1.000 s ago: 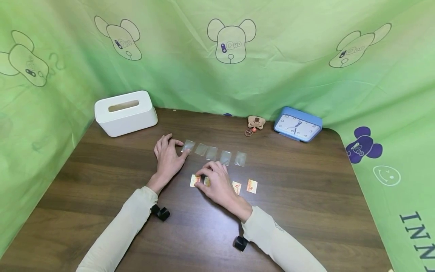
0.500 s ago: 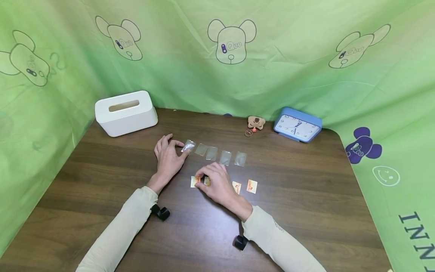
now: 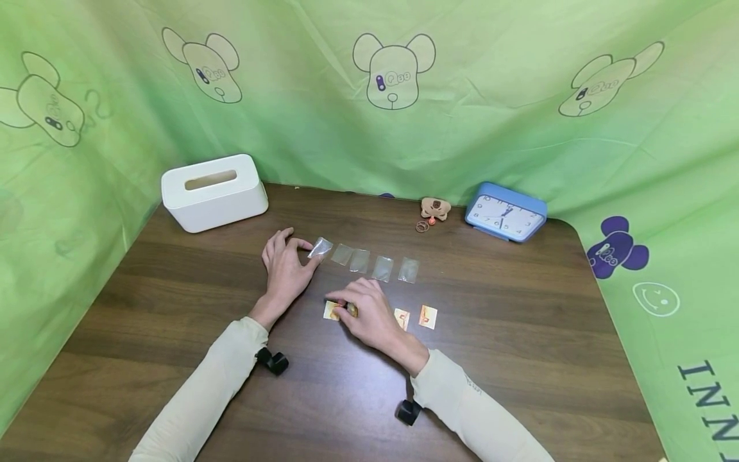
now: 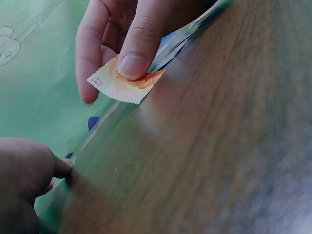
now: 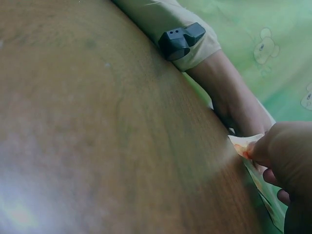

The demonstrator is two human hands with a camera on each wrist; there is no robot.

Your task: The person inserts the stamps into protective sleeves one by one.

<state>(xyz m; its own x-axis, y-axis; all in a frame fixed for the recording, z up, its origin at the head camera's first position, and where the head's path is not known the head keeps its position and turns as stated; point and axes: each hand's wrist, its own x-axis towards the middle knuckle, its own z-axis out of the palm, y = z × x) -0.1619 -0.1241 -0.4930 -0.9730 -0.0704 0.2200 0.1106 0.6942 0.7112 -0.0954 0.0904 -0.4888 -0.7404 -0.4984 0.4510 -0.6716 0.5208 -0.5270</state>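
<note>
My right hand (image 3: 372,313) pinches a postage stamp (image 3: 331,311) between thumb and forefinger. In the left wrist view the stamp (image 4: 119,90) shows perforated edges, an orange print and "120"; the thumb covers part of it. My left hand (image 3: 287,263) pinches the edge of a small clear plastic sleeve (image 3: 320,248), the leftmost in a row. More stamps lie near the right hand: one (image 3: 428,316) in full view, one (image 3: 401,318) beside the hand, and another partly hidden beneath its fingers.
Several more clear sleeves (image 3: 359,260) lie to the right of the left hand. At the back of the wooden table (image 3: 508,359) stand a white tissue box (image 3: 213,194) and a blue clock (image 3: 505,212), with a brown bear-shaped keychain (image 3: 435,208) between them. Green cloth hangs behind.
The right hand's forefinger has straightened and the stamp it pinches has tilted slightly. The sleeve at the left hand has shifted a little and catches more light. Both arms stay put.
</note>
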